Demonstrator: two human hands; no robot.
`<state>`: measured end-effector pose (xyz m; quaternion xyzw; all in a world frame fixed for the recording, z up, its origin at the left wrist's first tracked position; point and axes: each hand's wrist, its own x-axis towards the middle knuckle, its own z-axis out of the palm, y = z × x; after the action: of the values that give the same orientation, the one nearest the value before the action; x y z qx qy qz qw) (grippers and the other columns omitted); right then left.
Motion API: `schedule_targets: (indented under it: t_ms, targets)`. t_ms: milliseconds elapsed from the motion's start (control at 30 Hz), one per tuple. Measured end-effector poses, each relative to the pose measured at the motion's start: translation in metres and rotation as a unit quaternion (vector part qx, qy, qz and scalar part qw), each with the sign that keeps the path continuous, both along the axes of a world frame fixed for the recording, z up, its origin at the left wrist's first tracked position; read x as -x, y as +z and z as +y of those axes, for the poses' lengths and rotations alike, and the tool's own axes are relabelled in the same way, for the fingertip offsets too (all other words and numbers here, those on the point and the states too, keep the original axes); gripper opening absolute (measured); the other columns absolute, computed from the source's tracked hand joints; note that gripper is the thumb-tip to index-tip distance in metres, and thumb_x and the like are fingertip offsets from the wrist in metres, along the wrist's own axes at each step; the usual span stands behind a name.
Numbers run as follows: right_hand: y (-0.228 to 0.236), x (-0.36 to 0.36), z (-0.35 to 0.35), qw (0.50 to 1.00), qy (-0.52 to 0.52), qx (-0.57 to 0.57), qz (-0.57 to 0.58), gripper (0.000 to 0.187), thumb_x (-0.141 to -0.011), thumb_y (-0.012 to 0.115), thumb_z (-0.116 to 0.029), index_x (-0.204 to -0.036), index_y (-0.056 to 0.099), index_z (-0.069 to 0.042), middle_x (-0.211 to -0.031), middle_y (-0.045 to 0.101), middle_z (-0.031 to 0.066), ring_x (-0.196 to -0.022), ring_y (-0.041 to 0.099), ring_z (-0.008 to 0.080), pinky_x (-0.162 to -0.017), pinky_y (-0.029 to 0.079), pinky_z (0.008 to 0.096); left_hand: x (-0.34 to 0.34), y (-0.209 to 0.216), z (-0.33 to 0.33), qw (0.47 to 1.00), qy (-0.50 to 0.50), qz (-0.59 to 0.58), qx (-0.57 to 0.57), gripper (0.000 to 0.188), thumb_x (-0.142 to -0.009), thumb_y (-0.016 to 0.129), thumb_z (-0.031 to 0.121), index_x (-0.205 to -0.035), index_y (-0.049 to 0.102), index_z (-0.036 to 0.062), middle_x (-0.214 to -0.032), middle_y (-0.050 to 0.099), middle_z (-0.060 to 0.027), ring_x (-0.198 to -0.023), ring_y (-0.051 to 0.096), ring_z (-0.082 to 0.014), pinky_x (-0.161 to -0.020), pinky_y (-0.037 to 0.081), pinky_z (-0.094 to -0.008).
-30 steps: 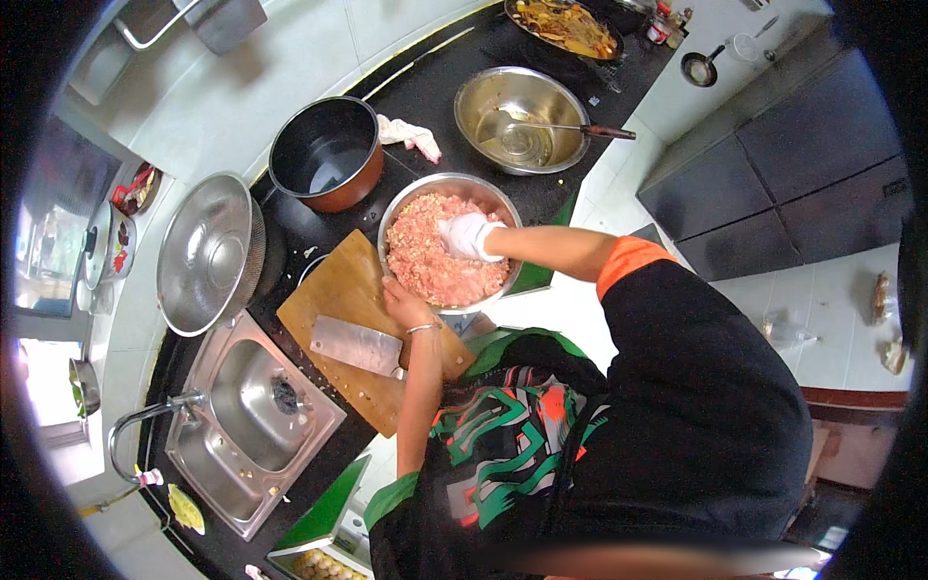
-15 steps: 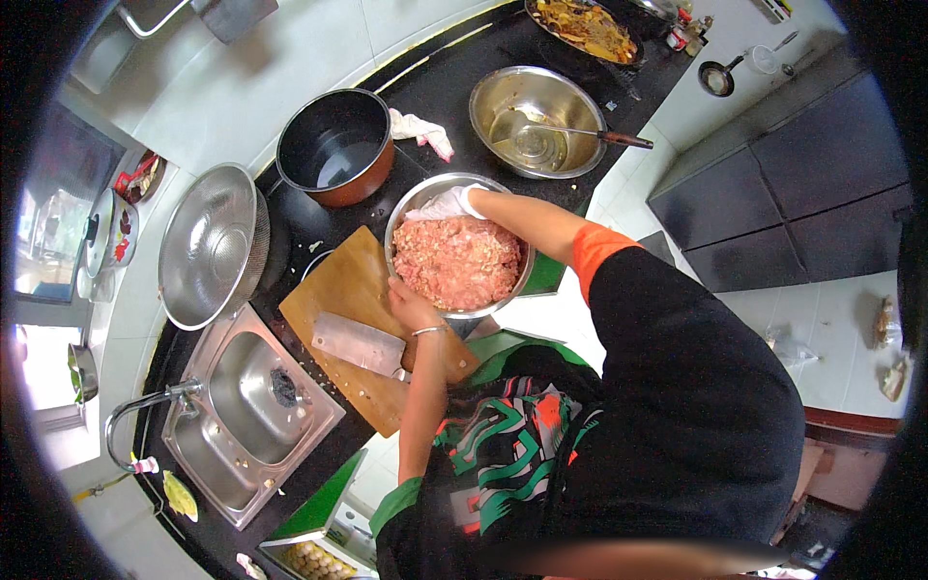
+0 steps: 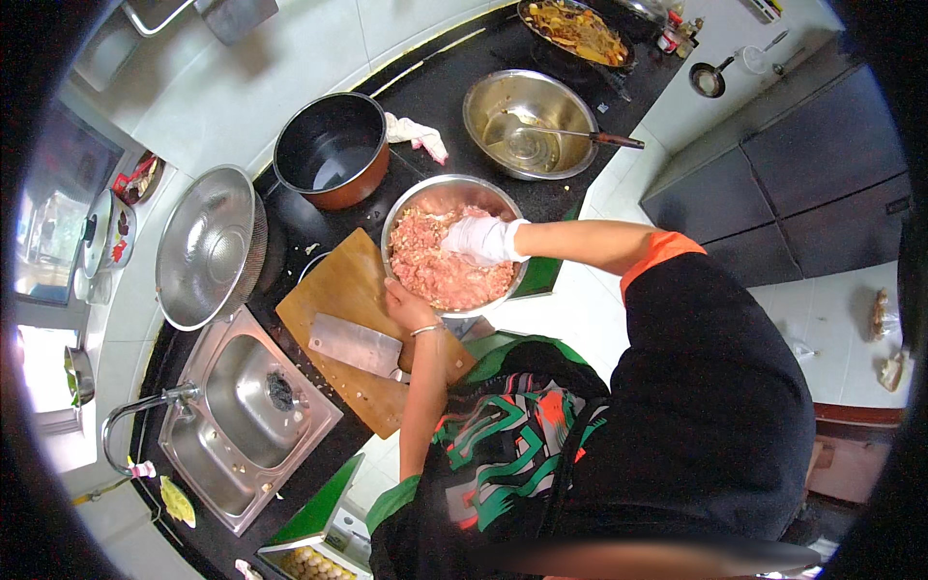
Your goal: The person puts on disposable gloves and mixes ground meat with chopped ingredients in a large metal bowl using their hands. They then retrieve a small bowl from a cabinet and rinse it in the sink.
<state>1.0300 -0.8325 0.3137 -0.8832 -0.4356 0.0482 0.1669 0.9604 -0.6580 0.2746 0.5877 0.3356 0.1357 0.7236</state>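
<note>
A round steel bowl (image 3: 447,190) holds pale pink minced meat (image 3: 422,253) with light bits mixed through it. My right hand (image 3: 476,239), in a white glove, presses into the middle of the meat. Its fingertips are sunk out of sight there. At the bowl's near-left side, my left hand (image 3: 410,307) is bare and closed on the rim, with a bracelet at the wrist. Beneath that forearm lies a wooden cutting board (image 3: 333,275), and on it a broad cleaver (image 3: 354,346).
Left of the board are a double sink (image 3: 253,387) and a large steel colander (image 3: 208,242). Behind the bowl stand a deep brown pot (image 3: 333,155), a crumpled cloth (image 3: 417,135) and a steel basin (image 3: 534,97) with a ladle (image 3: 570,133). A dish of food (image 3: 580,34) sits farther back.
My gloved right hand has come from the bowl's far wall toward me, into the middle of the meat. The left hand stays at the rim.
</note>
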Motion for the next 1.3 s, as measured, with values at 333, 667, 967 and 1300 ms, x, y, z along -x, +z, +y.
schedule_targets:
  t_ms: [333,667,967,1300]
  targets:
    - [0.040,-0.077,0.024,0.984,0.054,0.130,0.113,0.035,-0.078,0.050,-0.026,-0.108,0.057,-0.009,-0.093,0.061,0.0151,-0.081,0.058,0.0279,-0.069,0.044,0.0375,0.000,-0.014,0.006,0.999,-0.008,-0.033,0.030,0.050,-0.091,0.039,0.036,-0.094,0.054,-0.0115,-0.086,0.060,-0.0150,-0.074,0.052,-0.0198,-0.070,0.043,-0.0324]
    - [-0.001,-0.083,0.088,0.924,-0.118,0.166,0.324,0.039,-0.071,0.057,-0.026,-0.105,0.059,-0.007,-0.093,0.062,0.0122,-0.082,0.058,0.0241,-0.073,0.044,0.0367,0.003,0.012,-0.001,1.000,-0.003,-0.007,-0.014,0.049,-0.092,0.038,0.034,-0.091,0.055,-0.0126,-0.086,0.060,-0.0177,-0.073,0.052,-0.0226,-0.070,0.043,-0.0342]
    - [0.030,-0.049,0.030,0.979,0.113,0.018,0.172,0.028,-0.069,0.059,-0.024,-0.092,0.059,-0.008,-0.080,0.061,0.0122,-0.078,0.058,0.0310,-0.066,0.046,0.0392,-0.003,-0.015,0.002,0.998,0.013,-0.026,0.052,0.048,-0.092,0.040,0.034,-0.089,0.056,-0.0115,-0.085,0.061,-0.0152,-0.072,0.051,-0.0190,-0.068,0.043,-0.0317]
    - [-0.067,-0.034,0.005,0.985,-0.157,0.040,0.066,0.031,-0.065,0.064,-0.018,-0.092,0.057,-0.004,-0.088,0.057,0.0203,-0.087,0.056,0.0348,-0.077,0.044,0.0398,0.003,-0.026,0.002,0.996,-0.014,-0.043,0.071,0.047,-0.091,0.040,0.035,-0.089,0.054,-0.0101,-0.083,0.060,-0.0119,-0.071,0.050,-0.0175,-0.068,0.043,-0.0318]
